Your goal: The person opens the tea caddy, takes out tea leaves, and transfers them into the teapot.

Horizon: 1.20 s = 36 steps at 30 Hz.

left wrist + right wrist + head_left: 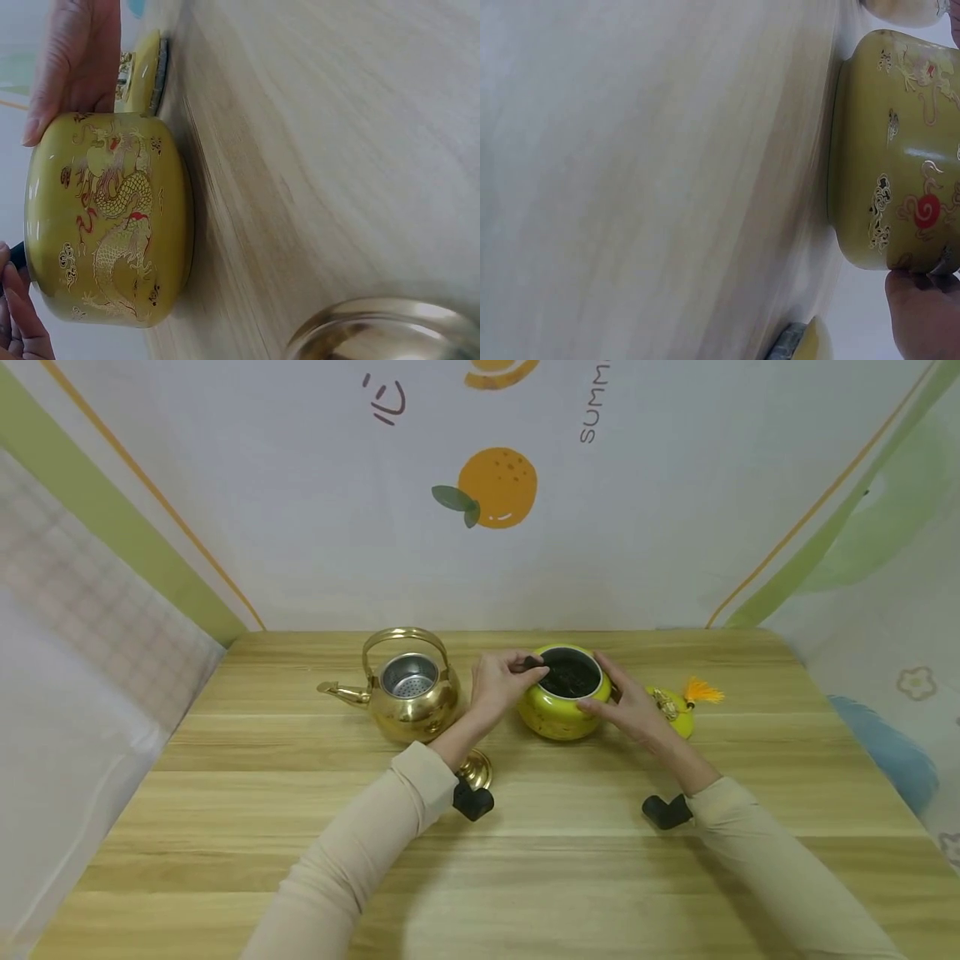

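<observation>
A yellow round jar (558, 720) with a dragon picture stands on the table, with dark loose stuff like tea leaves (572, 680) inside. My left hand (501, 681) is at the jar's left rim and pinches a small black object (533, 662), seen also as a black object (18, 255) in the left wrist view; its kind is not clear. Around the jar's right side my right hand (633, 708) holds on, thumb near the front rim. In the right wrist view part of the right hand (924, 315) touches the jar's side.
To the left stands a brass kettle (412, 714) without its lid, a perforated strainer (410, 677) in its mouth. A brass lid (476, 770) lies near my left wrist. Right of the jar rests a yellow lid (681, 720) with an orange tassel (702, 691). A printed cloth (360, 552) hangs behind.
</observation>
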Each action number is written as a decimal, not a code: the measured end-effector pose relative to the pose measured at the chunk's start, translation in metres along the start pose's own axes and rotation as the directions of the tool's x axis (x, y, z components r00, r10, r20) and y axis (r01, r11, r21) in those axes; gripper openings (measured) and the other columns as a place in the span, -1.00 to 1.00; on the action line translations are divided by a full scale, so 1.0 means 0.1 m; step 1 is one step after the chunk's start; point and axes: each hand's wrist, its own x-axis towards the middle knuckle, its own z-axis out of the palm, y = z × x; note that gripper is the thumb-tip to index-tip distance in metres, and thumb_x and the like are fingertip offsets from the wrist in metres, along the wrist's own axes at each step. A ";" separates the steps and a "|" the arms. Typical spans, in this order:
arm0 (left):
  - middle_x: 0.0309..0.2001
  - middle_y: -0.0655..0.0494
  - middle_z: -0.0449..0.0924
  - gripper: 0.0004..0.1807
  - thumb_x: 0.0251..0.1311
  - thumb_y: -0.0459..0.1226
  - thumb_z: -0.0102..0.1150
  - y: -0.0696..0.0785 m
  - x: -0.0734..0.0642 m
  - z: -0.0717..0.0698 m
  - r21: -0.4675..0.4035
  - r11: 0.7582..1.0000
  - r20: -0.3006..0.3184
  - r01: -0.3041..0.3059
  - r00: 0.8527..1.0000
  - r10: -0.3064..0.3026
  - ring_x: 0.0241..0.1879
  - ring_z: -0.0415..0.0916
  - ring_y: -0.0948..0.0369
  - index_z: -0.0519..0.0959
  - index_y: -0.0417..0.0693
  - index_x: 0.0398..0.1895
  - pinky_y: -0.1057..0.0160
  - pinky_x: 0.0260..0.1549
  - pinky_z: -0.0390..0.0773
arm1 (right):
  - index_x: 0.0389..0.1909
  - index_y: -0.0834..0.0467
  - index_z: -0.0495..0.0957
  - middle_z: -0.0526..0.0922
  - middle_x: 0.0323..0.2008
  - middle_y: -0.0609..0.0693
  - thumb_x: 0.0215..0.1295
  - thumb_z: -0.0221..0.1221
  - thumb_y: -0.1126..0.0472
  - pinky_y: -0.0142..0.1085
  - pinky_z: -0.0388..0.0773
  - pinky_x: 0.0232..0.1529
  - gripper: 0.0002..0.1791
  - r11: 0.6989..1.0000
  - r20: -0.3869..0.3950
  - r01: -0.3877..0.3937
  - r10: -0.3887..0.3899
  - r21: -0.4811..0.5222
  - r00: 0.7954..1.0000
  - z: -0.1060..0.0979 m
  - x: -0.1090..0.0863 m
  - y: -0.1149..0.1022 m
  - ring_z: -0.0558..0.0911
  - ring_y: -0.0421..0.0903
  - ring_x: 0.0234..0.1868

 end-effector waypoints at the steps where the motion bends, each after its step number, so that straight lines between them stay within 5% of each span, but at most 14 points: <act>1: -0.35 0.08 0.73 -0.84 0.00 -0.18 0.41 0.00 0.00 0.00 -0.006 1.000 0.000 -0.004 1.000 0.004 -0.31 0.67 0.23 0.74 -0.01 -0.34 0.39 -0.29 0.56 | 0.46 0.24 -0.14 -0.10 0.47 0.18 0.26 0.20 0.27 -0.02 0.02 0.40 -0.10 1.000 -0.002 -0.001 0.001 -0.003 1.000 0.00 0.00 0.00 -0.03 0.10 0.46; 20: -0.34 0.05 0.73 -0.84 0.04 -0.22 0.37 0.03 -0.04 0.10 0.032 0.994 0.027 -0.108 0.994 0.107 -0.31 0.68 0.21 0.73 -0.07 -0.33 0.38 -0.33 0.59 | 0.46 0.23 -0.14 -0.08 0.46 0.22 0.26 0.20 0.27 0.02 0.04 0.38 -0.11 0.999 -0.007 0.018 -0.018 -0.029 1.000 -0.02 -0.01 0.00 -0.01 0.15 0.45; 36: -0.31 0.03 0.73 -0.83 0.05 -0.22 0.36 -0.01 -0.09 0.12 -0.105 0.994 -0.037 -0.026 0.999 0.022 -0.29 0.66 0.20 0.72 -0.09 -0.29 0.40 -0.34 0.58 | 0.47 0.20 -0.14 -0.09 0.47 0.20 0.27 0.20 0.23 0.02 0.05 0.38 -0.11 1.000 -0.007 -0.008 0.008 -0.026 1.000 -0.01 -0.02 0.00 -0.02 0.15 0.46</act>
